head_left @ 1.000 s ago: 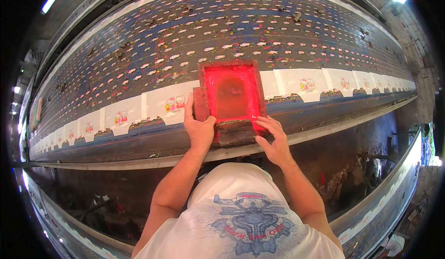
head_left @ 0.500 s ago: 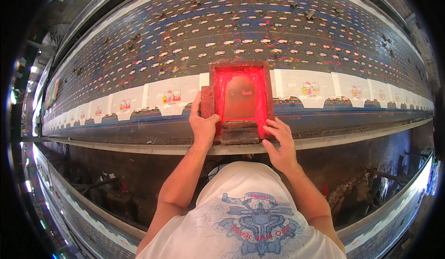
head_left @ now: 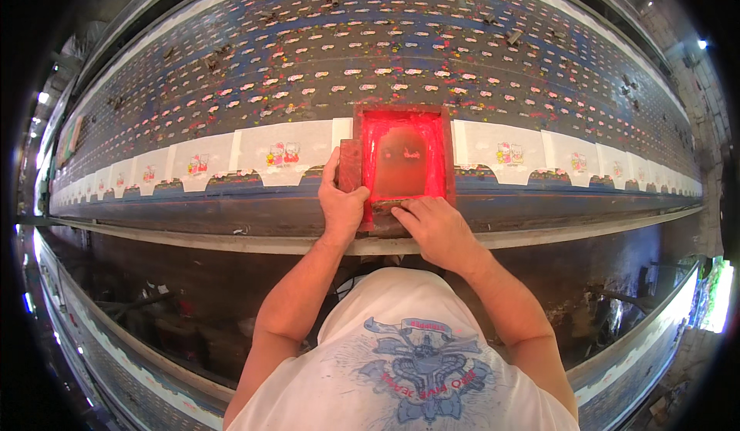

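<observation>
A wooden screen-printing frame (head_left: 448, 153), smeared with bright red ink inside, lies over the row of white fabric pieces in front of me. Through its mesh (head_left: 401, 170) a faint printed figure shows. My left hand (head_left: 343, 209) is closed round the reddish wooden block (head_left: 351, 167) on the frame's left side, thumb toward the frame. At the frame's near end lies a dark, ink-stained squeegee (head_left: 382, 218). My right hand (head_left: 436, 229) has its fingers bent over the squeegee's top and hides its right part.
White fabric pieces (head_left: 284, 152) with small coloured cartoon prints run left and right along the long table (head_left: 270, 211). Beyond them the dark tabletop carries rows of small print marks and several small blocks (head_left: 513, 38). A pale rail (head_left: 524, 240) edges the near side. Another table (head_left: 116, 338) stands behind me.
My right hand has moved left from the frame's right side onto the squeegee. My left hand keeps its hold on the block. The view has shifted slightly.
</observation>
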A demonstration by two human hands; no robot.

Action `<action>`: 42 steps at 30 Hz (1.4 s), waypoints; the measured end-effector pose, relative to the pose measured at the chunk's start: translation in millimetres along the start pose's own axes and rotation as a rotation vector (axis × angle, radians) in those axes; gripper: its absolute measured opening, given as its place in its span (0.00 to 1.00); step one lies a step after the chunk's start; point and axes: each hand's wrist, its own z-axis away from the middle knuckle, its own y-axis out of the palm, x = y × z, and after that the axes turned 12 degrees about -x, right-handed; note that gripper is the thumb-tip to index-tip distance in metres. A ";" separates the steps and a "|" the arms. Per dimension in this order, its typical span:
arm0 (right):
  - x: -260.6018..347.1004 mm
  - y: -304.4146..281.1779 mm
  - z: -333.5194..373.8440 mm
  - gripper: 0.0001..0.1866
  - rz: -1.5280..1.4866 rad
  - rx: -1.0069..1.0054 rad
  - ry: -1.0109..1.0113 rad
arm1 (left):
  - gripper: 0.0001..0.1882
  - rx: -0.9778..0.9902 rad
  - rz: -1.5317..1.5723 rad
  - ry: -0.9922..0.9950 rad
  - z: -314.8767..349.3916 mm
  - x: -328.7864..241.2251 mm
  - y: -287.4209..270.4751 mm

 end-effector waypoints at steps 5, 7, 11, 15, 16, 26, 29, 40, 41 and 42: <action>-33.1 -27.6 -49.0 0.24 -0.120 0.251 0.108 | 0.51 0.002 0.049 -0.007 -5.9 14.5 -5.1; -51.2 -25.7 -67.4 0.25 -0.087 0.184 0.089 | 0.51 0.010 0.019 0.008 -6.7 15.8 -5.5; -87.1 -6.6 -103.0 0.28 -0.057 0.012 0.098 | 0.52 0.021 -0.026 0.115 -6.8 24.0 -7.0; -105.3 11.7 -114.0 0.29 -0.014 -0.124 0.115 | 0.52 0.043 -0.034 0.049 -2.3 8.2 -10.8; -103.0 15.7 -111.7 0.29 0.011 -0.124 0.110 | 0.52 0.045 -0.040 0.047 -1.7 5.5 -10.9; -19.8 20.2 -47.2 0.33 0.131 -0.104 0.088 | 0.42 0.032 0.022 0.083 -3.0 15.0 -6.7; 1.7 17.2 -34.5 0.33 0.097 -0.089 0.119 | 0.40 0.051 0.128 0.032 -5.4 19.1 -7.7; 28.1 5.4 4.3 0.32 -0.066 0.012 0.195 | 0.50 0.025 -0.129 0.162 -2.4 14.9 -8.4; 29.8 1.6 6.2 0.32 -0.105 -0.005 0.210 | 0.50 0.026 -0.126 0.159 -3.4 17.0 -8.4; 30.0 -2.4 9.8 0.32 -0.143 -0.022 0.226 | 0.50 0.028 -0.123 0.156 -4.7 20.3 -8.0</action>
